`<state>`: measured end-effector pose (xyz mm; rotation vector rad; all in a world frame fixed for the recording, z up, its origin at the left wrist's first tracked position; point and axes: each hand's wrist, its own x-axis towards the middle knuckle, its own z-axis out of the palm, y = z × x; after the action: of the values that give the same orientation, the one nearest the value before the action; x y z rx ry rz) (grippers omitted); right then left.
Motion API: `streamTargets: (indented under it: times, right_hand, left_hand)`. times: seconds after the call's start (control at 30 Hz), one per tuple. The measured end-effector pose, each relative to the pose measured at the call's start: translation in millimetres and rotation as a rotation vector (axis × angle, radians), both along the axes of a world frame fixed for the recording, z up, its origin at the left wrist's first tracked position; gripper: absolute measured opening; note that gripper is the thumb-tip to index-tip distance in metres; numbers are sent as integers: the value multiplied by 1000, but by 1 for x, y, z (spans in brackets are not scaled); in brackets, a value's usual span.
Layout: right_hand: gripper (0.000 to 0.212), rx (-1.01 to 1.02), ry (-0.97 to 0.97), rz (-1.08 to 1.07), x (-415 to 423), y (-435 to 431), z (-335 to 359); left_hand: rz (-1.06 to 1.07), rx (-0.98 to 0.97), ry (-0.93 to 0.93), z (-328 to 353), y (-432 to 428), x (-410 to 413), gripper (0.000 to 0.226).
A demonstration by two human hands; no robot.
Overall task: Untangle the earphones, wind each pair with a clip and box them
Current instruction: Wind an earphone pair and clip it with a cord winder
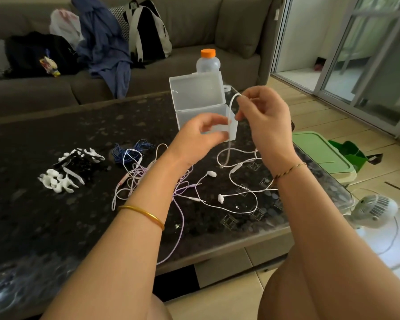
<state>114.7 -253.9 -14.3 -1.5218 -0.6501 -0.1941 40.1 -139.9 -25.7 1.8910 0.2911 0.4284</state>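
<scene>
My right hand (pixel 264 116) pinches a loop of the white earphone cable (pixel 231 107) above the table. My left hand (pixel 201 132) grips the same cable lower down, just in front of the clear plastic box (pixel 199 93), whose lid stands open. The rest of the white earphones (pixel 238 197) trails over the dark table, with its two earbuds lying near the middle. A tangle of pink and lilac earphones (pixel 134 179) lies under my left forearm. A blue cable bundle (pixel 127 151) sits behind it. White and black winding clips (pixel 67 172) are piled at the left.
The dark glass table (pixel 56 227) fronts a grey sofa (pixel 206 31) loaded with bags and clothes. A bottle with an orange cap (pixel 207 61) stands behind the box. A green lidded bin (pixel 323 155) and a small white fan (pixel 374 209) sit on the floor at right.
</scene>
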Motion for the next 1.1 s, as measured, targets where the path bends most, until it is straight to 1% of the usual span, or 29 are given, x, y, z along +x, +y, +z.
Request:
streamTargets:
  times: [0.07, 0.13, 0.2, 0.27, 0.3, 0.37, 0.43, 0.5, 0.53, 0.57, 0.6, 0.63, 0.67, 0.7, 0.77, 0.83, 0.9, 1.0, 1.1]
  right_hand:
    - [6, 5, -22, -43, 1, -1, 1]
    - [10, -35, -33, -141, 7, -2, -2]
    - [20, -111, -30, -231, 13, -3, -6]
    - [24, -174, 0, -292, 18, -3, -12]
    - [21, -194, 22, -320, 21, -3, -15]
    - [12, -209, 85, -387, 27, -1, -21]
    - [8, -235, 153, -431, 31, 0, -27]
    - [8, -318, 188, -382, 35, 2, -33]
    - [16, -409, 169, -337, 36, 2, -35]
    - [31, -519, 96, -279, 35, 2, -36]
    - [48, -610, -29, -211, 33, 3, -36]
    - [59, -655, -169, -129, 31, 5, -36]
    - [59, -644, -267, -31, 28, 8, -35]
    - [53, -607, -295, 69, 24, 11, -33]
    - [33, -560, -239, 197, 20, 14, -31]
    - [21, -548, -149, 259, 17, 13, -28]
    - [20, -512, -78, 283, 17, 14, -27]
    - [22, -416, 21, 209, 21, 22, -30]
    - [23, -349, 116, 148, 23, 28, -34]
  left_hand:
    - [-55, 21, 10, 0, -4, -1, 8]
    - [-68, -35, 32, 0, -3, -2, 10]
    - [-90, -170, 101, 3, -3, -5, 17]
    - [-132, -365, 173, 5, -3, -6, 29]
    - [-152, -441, 206, 5, -3, -6, 34]
    - [-198, -501, 263, 4, -3, -7, 36]
    - [-238, -465, 290, 3, -2, -8, 23]
    - [-229, -442, 304, 2, 0, -8, 14]
    - [-202, -464, 306, 1, 1, -8, 14]
    - [-174, -494, 304, 1, 3, -8, 13]
    - [-151, -521, 300, 0, 5, -7, 13]
    - [-134, -542, 295, 0, 6, -7, 12]
    - [-125, -563, 289, -1, 8, -6, 12]
    - [-122, -587, 279, -1, 10, -6, 11]
    - [-120, -638, 260, -2, 13, -6, 11]
    - [-124, -662, 248, -2, 16, -7, 14]
    - [-139, -625, 257, -3, 19, -9, 16]
    - [-172, -540, 299, -1, 22, -12, 18]
    - [-199, -563, 330, -1, 23, -15, 18]
